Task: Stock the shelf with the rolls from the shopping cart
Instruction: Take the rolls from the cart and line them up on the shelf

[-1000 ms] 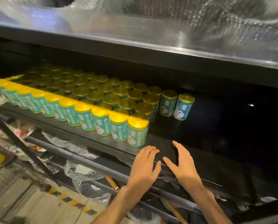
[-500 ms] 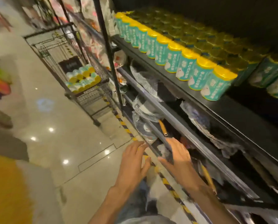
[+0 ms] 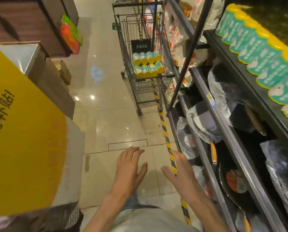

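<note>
A wire shopping cart (image 3: 166,52) stands up the aisle against the shelving, with several teal rolls with yellow ends (image 3: 147,64) lying stacked in its basket. More of the same rolls (image 3: 264,59) stand in a row along the black shelf (image 3: 240,69) at upper right. My left hand (image 3: 129,169) and my right hand (image 3: 180,176) hang over the tiled floor in front of me, both with fingers spread and holding nothing. Both are well short of the cart.
Lower shelves on the right hold plastic-wrapped pans (image 3: 198,118). A yellow-and-black floor stripe (image 3: 165,131) runs along the shelf base. A large yellow display (image 3: 22,131) and boxes crowd the left. A black upright post (image 3: 188,52) rises between cart and shelf.
My view has swung left from the shelf to the aisle and the cart. Both hands came off the shelf edge and dropped over the floor, still empty.
</note>
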